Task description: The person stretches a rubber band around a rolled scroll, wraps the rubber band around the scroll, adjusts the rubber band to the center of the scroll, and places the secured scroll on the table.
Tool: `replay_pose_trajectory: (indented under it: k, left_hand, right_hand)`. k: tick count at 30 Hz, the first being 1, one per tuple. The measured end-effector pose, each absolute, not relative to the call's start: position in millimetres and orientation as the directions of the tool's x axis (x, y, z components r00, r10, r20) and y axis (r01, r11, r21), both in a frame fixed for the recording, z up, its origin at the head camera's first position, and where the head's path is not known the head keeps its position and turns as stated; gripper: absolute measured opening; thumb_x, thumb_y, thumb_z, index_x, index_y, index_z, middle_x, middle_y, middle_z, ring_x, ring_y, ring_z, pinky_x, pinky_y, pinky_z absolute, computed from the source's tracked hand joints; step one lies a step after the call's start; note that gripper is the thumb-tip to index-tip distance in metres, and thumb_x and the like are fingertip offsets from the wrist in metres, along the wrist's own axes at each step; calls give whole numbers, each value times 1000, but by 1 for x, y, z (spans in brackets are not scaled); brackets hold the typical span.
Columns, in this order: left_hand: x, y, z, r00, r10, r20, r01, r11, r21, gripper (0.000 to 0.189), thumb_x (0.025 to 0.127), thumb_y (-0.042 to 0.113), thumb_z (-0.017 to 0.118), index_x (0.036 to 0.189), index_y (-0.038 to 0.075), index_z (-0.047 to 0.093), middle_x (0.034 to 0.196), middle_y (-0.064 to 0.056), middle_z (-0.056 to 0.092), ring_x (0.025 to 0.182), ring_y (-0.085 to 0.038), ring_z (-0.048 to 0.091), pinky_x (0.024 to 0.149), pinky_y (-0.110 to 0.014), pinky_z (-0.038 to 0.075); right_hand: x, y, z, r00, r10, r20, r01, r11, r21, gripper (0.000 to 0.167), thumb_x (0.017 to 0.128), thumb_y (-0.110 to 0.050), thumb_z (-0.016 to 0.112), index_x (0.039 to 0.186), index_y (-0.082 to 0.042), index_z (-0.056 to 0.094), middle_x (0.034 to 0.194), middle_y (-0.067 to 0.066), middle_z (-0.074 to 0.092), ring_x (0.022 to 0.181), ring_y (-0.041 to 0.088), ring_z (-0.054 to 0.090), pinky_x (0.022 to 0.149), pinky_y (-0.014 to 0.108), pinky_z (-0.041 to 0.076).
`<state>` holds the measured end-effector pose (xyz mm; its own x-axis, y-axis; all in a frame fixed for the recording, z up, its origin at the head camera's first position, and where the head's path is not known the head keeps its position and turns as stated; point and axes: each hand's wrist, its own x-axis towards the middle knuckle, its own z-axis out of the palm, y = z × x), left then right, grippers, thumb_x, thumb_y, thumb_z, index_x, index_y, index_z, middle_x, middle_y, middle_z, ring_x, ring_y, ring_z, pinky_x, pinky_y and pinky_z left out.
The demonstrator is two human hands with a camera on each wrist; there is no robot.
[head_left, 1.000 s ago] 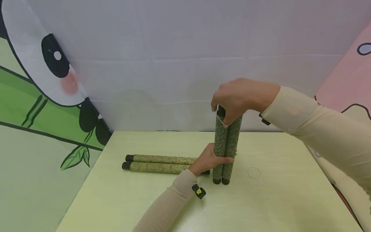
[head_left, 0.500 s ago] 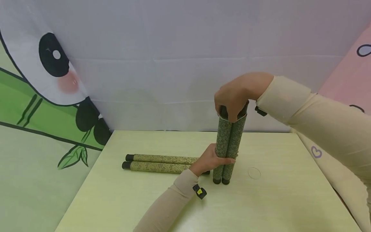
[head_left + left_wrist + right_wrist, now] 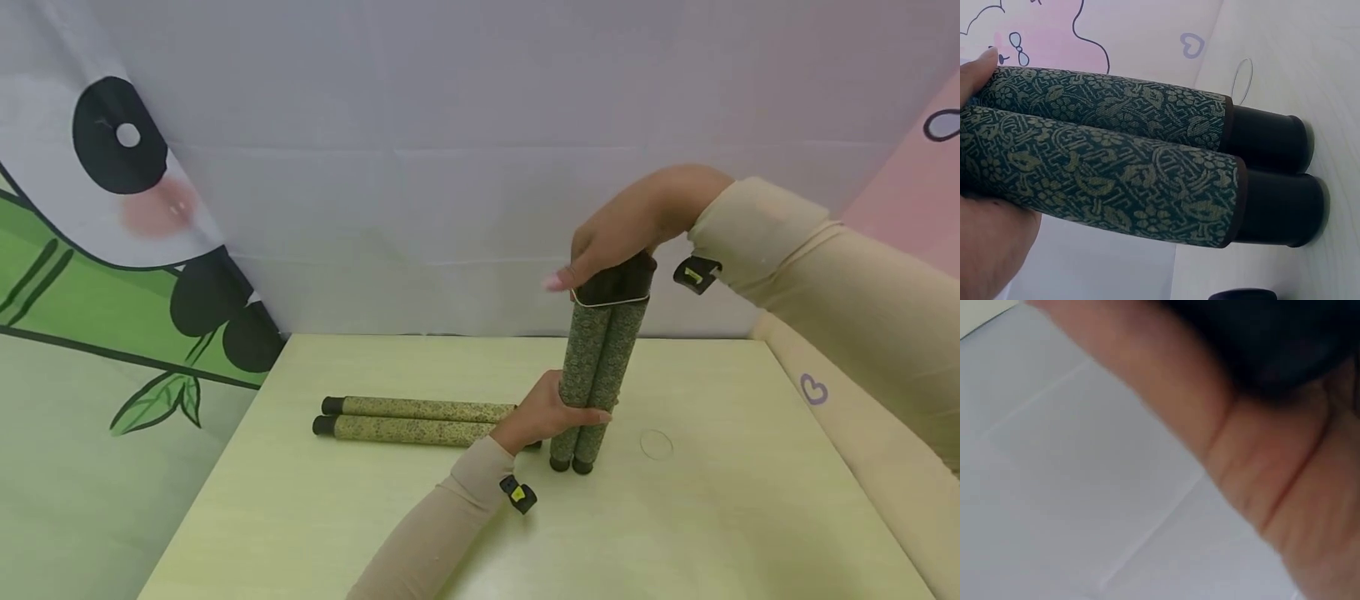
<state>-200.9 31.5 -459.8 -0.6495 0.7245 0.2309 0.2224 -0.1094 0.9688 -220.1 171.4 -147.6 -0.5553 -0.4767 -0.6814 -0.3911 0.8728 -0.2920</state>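
Note:
Two brocade-covered rolls like scrolls point(image 3: 600, 350), dark green with black ends, stand side by side, leaning slightly right. My left hand point(image 3: 542, 417) grips both low down, its thumb across the front. The left wrist view shows the floral weave point(image 3: 1104, 175) and their black lower ends point(image 3: 1279, 209) at the tabletop. A thin pale elastic band point(image 3: 611, 304) runs round the pair just below the black upper ends. My right hand point(image 3: 630, 217) lies over those ends with its thumb stretched left; its other fingers are mostly hidden behind the rolls, so I cannot tell their hold.
Two yellowish-green patterned rolls point(image 3: 427, 421) with black ends lie flat left of the upright pair, partly behind the left hand. Another thin loop point(image 3: 657, 444) lies on the pale table point(image 3: 712, 517) at right. A printed cloth point(image 3: 450, 208) hangs behind the table.
The band, stretched at the right hand's fingers earlier, now runs across the front of both rolls. The right hand has risen and its thumb has come off the front. The rolls lean further right.

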Motion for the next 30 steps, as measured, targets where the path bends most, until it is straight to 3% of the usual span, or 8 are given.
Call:
replay_pose_trajectory:
  k: [4,7,11,20,25,30]
  left_hand:
    - [-200,32,-460,-672,707,219,219,-92,971,34,90,6,77,123,0,69,112,-6,74,103,-14,70,91,-34,57]
    - [-200,32,-460,-691,694,202,222,-63,973,33,90,10,78,122,3,70,110,-1,74,101,-13,70,89,-33,57]
    - [-200,31,-461,-706,681,192,240,-25,970,33,90,16,79,121,7,70,109,2,74,100,-13,70,88,-32,57]
    - [-202,30,-462,-706,676,213,262,-31,965,34,90,17,79,121,8,70,109,1,74,99,-14,70,87,-32,57]
    - [-199,29,-459,-712,672,206,240,-43,970,34,89,15,79,121,7,70,108,0,74,99,-15,71,87,-33,57]
    - [-197,29,-459,-713,670,206,236,-47,971,34,89,15,79,121,7,70,108,0,74,99,-15,71,87,-33,57]
  right_hand:
    - [-224,181,-148,-561,-445,-698,-138,882,-451,95,88,-86,36,141,-9,56,134,13,60,112,29,66,89,51,56]
    - [-227,188,-151,-535,-466,-705,-42,848,-528,98,90,-85,31,144,-4,51,136,17,58,115,34,65,84,54,58]
    - [-229,200,-157,-508,-515,-690,39,787,-616,97,94,-81,29,146,-2,48,143,16,54,123,34,60,88,56,56]
    - [-230,217,-172,-520,-562,-643,126,694,-709,94,96,-78,25,148,-3,48,145,18,52,125,36,59,92,58,53]
    - [-230,219,-177,-509,-599,-618,123,660,-741,95,95,-80,23,145,-7,55,143,16,57,121,39,61,92,58,53]
    - [-233,224,-182,-483,-633,-605,149,621,-769,98,94,-81,19,147,-6,53,144,17,55,122,42,60,96,58,51]
